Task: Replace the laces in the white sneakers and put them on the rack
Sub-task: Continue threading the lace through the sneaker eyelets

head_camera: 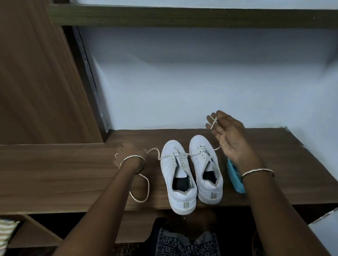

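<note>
Two white sneakers stand side by side on the wooden shelf top (66,176), toes toward the wall: the left sneaker (178,177) and the right sneaker (206,169). A white lace (186,154) runs across both near their front eyelets. My left hand (132,154), to the left of the shoes, is closed around one stretch of lace; a loose loop of lace (143,192) trails on the wood beside my forearm. My right hand (228,135), raised right of the shoes, has the other lace end (213,122) looped around its fingers.
A teal object (235,177) lies on the shelf right of the sneakers, partly behind my right wrist. A pale wall rises behind, a wooden panel (28,68) at left. Below the top are open compartments with a striped cloth (0,232). My patterned garment shows at bottom.
</note>
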Motion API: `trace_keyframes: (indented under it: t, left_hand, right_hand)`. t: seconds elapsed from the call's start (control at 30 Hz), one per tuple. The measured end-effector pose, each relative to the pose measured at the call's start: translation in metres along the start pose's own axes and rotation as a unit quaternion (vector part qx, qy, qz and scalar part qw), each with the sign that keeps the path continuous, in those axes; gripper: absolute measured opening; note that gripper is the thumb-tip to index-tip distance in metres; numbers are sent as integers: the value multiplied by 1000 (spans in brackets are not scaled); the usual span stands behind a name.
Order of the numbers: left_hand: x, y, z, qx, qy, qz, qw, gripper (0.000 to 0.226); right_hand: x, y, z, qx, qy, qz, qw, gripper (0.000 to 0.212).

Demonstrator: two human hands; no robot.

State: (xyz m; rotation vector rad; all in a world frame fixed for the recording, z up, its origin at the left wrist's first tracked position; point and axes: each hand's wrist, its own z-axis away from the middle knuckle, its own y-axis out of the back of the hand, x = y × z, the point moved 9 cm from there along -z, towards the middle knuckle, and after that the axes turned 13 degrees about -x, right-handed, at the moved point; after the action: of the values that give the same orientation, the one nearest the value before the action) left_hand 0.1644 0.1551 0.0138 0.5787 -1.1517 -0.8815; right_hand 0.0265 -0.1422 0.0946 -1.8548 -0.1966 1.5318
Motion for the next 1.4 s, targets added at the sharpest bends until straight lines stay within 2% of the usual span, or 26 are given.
trace_keyframes:
  t: [0.13, 0.23, 0.37, 0.43, 0.57, 0.7, 0.73, 0.83, 0.9, 0.97, 1.1, 1.2, 1.4]
  left_hand:
    - [18, -23, 1, -45, -92, 60, 993, 29]
    - [34, -38, 10, -75, -132, 108, 982, 35]
    - [51, -62, 16, -139, -175, 121, 967, 22]
    - [54, -76, 17, -165, -181, 116, 963, 23]
    - [58, -90, 18, -168, -202, 67, 963, 31]
    - [56, -98, 19, -174, -221, 39, 959, 51]
    - [55, -99, 17, -167, -222, 44, 960, 50]
    - [49, -98, 13, -140, -210, 97, 963, 23]
    - [43, -101, 10, -141, -186, 165, 958, 14]
    - [33, -105, 5, -147, -145, 243, 948, 21]
    - [23, -115, 5, -193, -62, 393, 897, 19]
    - [21, -124, 4, -237, -31, 427, 872, 36]
    - [18, -132, 4, -275, -3, 440, 855, 32]
  right_hand:
    - [41, -11, 7, 8, -53, 98, 994, 28]
    - [67, -12, 13, 30, -80, 131, 988, 31]
    - [98, -11, 19, 18, -134, 157, 978, 25]
    - [111, -10, 20, 8, -170, 174, 970, 23]
    - [128, -20, 16, -16, -207, 155, 966, 13]
    - [135, -20, 1, -10, -192, 216, 957, 12]
    - [135, -18, -2, -5, -182, 239, 954, 13]
    - [135, -6, -7, 24, -157, 271, 949, 13]
    - [139, -1, -8, 26, -154, 270, 950, 12]
    - [145, 2, -8, 25, -153, 265, 952, 12]
    - [151, 7, -5, 47, -139, 278, 949, 16]
    - [153, 10, -3, 60, -125, 264, 955, 18]
    - [153, 18, 4, 115, -69, 242, 961, 17]
